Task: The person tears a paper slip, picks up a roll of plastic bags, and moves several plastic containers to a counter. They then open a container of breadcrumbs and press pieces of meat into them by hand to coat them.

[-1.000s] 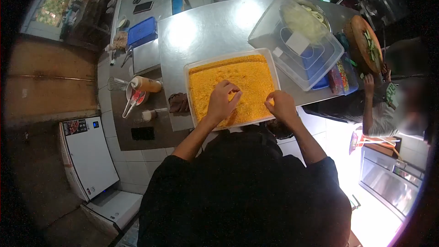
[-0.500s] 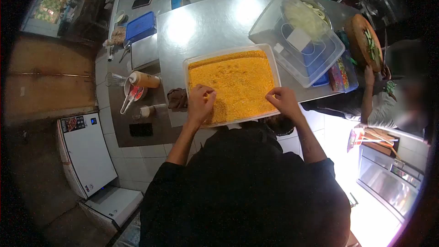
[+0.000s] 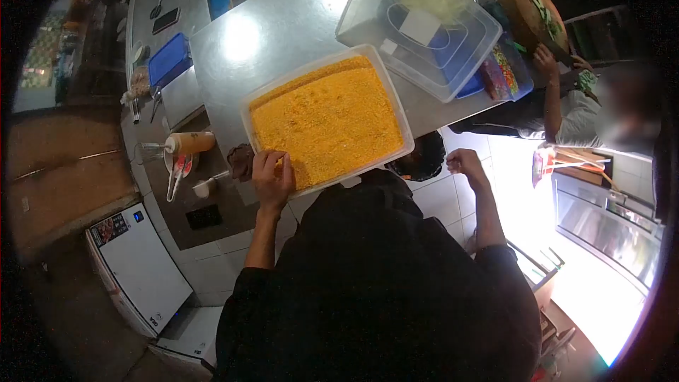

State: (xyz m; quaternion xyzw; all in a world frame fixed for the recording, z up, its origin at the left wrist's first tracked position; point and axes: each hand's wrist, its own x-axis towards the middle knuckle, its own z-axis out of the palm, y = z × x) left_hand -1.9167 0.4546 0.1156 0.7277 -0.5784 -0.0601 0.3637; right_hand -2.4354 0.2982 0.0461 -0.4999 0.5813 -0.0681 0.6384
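Observation:
A clear plastic tub (image 3: 404,122) full of orange-yellow crumbs (image 3: 329,120) stands at the steel table's front edge. My left hand (image 3: 274,178) is at the tub's near left corner, over the crumbs, its fingers bent; whether they hold anything is too small to tell. Off to the right of the tub, over the floor, my right hand (image 3: 465,163) hangs in the air with its fingers curled together. Nothing can be made out between them. Beneath and between the tub and that hand a dark round bin (image 3: 424,159) shows in part.
Clear empty containers (image 3: 453,46) lie behind right. A co-worker's hand (image 3: 546,62) is at a round wooden board (image 3: 523,10) with green pieces. Left are a squeeze bottle (image 3: 192,143), a whisk (image 3: 148,153), a brown cloth (image 3: 241,161) and a blue lid (image 3: 170,60).
My right hand has moved away from over the tub to its right side, past the table edge. My left hand stays near the tub's left corner. The view has turned, tilting the table.

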